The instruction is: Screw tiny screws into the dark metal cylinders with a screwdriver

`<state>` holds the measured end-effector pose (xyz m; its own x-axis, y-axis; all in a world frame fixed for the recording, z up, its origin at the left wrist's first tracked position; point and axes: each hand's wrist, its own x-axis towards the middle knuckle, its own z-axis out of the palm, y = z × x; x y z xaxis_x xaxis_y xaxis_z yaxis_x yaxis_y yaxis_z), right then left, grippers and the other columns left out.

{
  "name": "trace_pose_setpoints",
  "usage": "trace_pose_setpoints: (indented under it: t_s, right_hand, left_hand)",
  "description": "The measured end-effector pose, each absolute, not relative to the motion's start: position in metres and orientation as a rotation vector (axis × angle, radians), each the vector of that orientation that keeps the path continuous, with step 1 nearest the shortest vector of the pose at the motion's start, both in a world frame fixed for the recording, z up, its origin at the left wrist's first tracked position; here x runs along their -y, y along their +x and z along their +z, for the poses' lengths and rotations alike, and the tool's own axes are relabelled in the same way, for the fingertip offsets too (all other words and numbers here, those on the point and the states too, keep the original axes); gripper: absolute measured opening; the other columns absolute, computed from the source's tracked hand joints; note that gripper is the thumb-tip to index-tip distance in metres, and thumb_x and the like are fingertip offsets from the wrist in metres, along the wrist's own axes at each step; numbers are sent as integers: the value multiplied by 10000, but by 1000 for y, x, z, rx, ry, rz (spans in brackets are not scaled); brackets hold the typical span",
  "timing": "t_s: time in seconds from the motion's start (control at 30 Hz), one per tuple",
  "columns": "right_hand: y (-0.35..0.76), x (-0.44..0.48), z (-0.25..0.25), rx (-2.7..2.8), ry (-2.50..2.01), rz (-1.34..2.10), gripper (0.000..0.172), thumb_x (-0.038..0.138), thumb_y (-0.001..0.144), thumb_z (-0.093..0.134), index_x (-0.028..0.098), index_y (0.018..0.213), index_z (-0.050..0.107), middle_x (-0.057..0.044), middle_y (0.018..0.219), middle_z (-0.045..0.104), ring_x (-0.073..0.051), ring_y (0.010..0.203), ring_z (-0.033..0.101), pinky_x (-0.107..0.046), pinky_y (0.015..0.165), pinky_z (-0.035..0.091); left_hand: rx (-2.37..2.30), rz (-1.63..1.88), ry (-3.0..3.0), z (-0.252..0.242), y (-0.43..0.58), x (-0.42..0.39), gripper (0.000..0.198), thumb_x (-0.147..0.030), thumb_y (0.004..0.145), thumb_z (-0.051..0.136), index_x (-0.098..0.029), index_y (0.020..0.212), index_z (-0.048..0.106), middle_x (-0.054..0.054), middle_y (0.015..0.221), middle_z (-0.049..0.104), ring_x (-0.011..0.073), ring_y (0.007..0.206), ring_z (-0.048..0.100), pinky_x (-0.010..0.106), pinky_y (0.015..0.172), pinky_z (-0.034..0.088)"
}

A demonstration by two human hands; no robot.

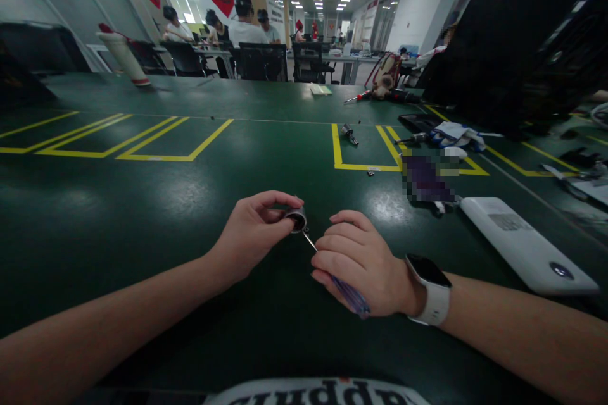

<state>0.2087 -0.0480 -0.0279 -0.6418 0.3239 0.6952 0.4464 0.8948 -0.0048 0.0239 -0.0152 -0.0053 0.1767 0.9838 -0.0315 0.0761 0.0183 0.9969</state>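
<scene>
While I watch through the head camera, the left hand (254, 231) pinches a small metal cup (298, 221) between thumb and fingers above the green table (285, 335), hollow side showing. The right hand (361, 259) is curled around a screwdriver (351, 296), its shaft reaching a small lug on the cup's rim; I cannot tell whether the tip is seated. I judge the cup light, rigid and hard to break, though its smooth round wall could twist in a loose pinch, so I favour holding it across the outside, clear of the lug. The screwdriver looks light too, its purplish handle probably slick plastic, best wrapped in the palm.

Counting, I get one cup and one screwdriver in hand, one metal part (350, 134) inside the yellow tape (351, 167), one tiny piece (371, 173) just outside it, one white device (525, 243) lying to the right, and one watch (430, 271) on the right wrist.
</scene>
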Motion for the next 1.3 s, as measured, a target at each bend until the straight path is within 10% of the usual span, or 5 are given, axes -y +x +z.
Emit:
trace_pose_setpoints:
  t_s: [0.7,1.3]
  right_hand:
    - [213,30,-33,1560,-1056,956,217,333,908,487,185,770,565,10,671,557,-132,643,536,-280,621,423]
    - [212,39,-9,2322,-882,380,136,200,869,511,151,760,575,-20,685,605,-147,653,532,-344,738,392]
  left_hand:
    - [-1280,974,1278,-1,20,5,270,-136,618,709,-146,882,655,22,793,725,165,759,677,297,764,526]
    - [-1293,945,1242,2,23,7,274,-108,609,694,-150,878,671,17,763,731,152,742,676,252,718,512]
